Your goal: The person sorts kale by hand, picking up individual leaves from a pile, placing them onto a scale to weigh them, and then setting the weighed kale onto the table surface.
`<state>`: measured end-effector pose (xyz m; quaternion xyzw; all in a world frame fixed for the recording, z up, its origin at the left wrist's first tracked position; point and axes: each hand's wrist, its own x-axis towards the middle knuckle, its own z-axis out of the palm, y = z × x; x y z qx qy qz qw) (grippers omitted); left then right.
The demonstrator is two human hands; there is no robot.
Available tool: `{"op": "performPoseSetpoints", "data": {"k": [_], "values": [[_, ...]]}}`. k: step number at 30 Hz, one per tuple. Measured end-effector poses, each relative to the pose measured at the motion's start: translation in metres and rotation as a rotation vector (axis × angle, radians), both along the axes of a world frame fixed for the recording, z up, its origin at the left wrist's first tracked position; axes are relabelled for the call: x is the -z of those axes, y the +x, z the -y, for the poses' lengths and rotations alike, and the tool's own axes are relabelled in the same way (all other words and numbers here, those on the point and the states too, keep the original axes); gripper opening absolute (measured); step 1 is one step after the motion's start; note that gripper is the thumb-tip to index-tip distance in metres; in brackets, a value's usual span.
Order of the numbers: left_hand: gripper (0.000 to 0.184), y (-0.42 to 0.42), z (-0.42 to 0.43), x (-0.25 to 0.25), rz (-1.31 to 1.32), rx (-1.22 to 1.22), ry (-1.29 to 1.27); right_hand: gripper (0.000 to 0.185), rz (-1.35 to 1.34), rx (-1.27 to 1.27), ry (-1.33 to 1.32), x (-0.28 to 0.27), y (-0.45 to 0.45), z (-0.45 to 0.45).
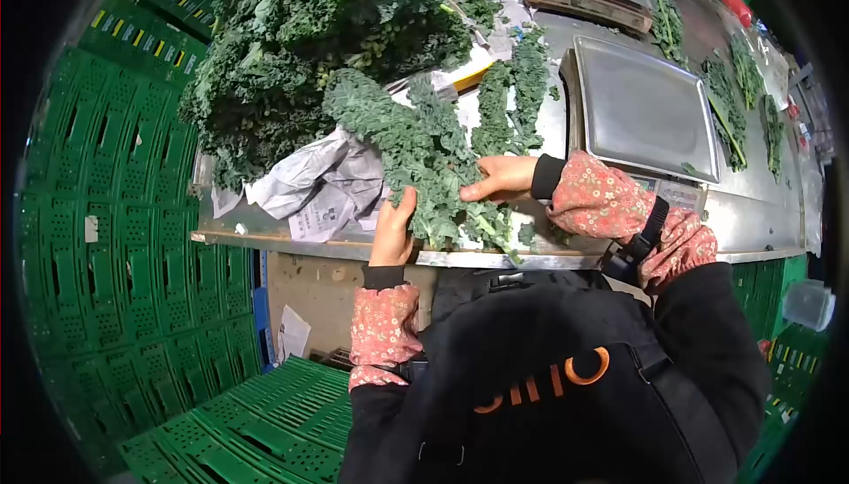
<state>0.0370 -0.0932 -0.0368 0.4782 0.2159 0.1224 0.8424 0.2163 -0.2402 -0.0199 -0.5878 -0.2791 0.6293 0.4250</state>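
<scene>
Metal surface (747, 219), kale heap (327, 29) behind; left hand (393, 232) and right hand (502, 177) pinch kale leaves (424, 166), light pressure probably best against bruising.

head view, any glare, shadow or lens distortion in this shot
Head view: fisheye distortion, with black corners and the stacked green crates bowing at left; head view: pale sheen on the steel tabletop, dark shadow in hollows of the curly kale heap; head view: left hand and right hand fairly sharp.
</scene>
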Motion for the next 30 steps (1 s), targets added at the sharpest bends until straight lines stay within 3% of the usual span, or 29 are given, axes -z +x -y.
{"op": "performPoseSetpoints", "data": {"k": [2,4,6,8,12,15,17,18,22,24,25,26,27,28,29,30], "values": [[0.045,0.001,0.003,0.004,0.007,-0.002,0.025,0.061,-0.030,-0.053,-0.054,-0.001,0.005,0.005],[0.043,0.000,0.010,0.006,0.036,-0.014,-0.118,0.061,-0.037,-0.065,-0.055,0.014,0.006,0.008],[0.042,0.001,0.014,0.011,0.091,-0.039,-0.215,0.057,-0.094,0.236,0.246,0.022,-0.002,0.013],[0.041,-0.005,0.009,0.029,0.220,0.015,-0.356,0.050,-0.068,0.294,0.292,0.017,0.000,0.021],[0.043,-0.008,0.013,0.032,0.139,-0.022,-0.395,0.036,-0.095,0.554,0.374,0.012,0.002,0.030],[0.041,-0.008,0.020,0.043,0.042,0.003,-0.348,0.034,-0.230,0.633,0.415,0.012,0.000,0.026],[0.036,0.003,0.041,0.020,-0.126,0.053,-0.218,0.040,-0.151,0.580,0.128,0.028,-0.001,0.020],[0.035,0.006,0.045,0.024,-0.103,0.147,-0.203,0.047,-0.076,0.596,0.400,0.027,-0.010,0.010],[0.036,0.018,0.057,0.015,-0.118,0.303,-0.158,0.045,-0.177,0.602,0.538,0.010,-0.003,0.025],[0.038,0.024,0.060,0.008,-0.073,0.328,-0.092,0.039,0.190,0.758,0.565,-0.011,0.006,0.037],[0.039,0.026,0.055,0.007,-0.113,0.283,-0.092,0.034,0.184,0.699,0.492,-0.035,0.022,0.051],[0.038,0.028,0.050,0.005,-0.078,0.260,-0.093,0.035,0.384,0.799,0.481,-0.064,0.030,0.067],[0.038,0.029,0.046,0.002,-0.043,0.233,-0.093,0.036,0.696,0.949,0.643,-0.058,0.056,0.074],[0.036,0.029,0.041,0.005,-0.027,0.153,-0.108,0.038,0.967,0.992,0.492,-0.073,0.074,0.097],[0.032,0.028,0.037,0.000,-0.015,0.116,-0.095,0.032,1.032,1.107,0.326,-0.092,0.082,0.117],[0.032,0.027,0.031,0.001,-0.014,0.087,-0.092,0.029,1.650,1.059,0.165,-0.078,0.118,0.148]]}}
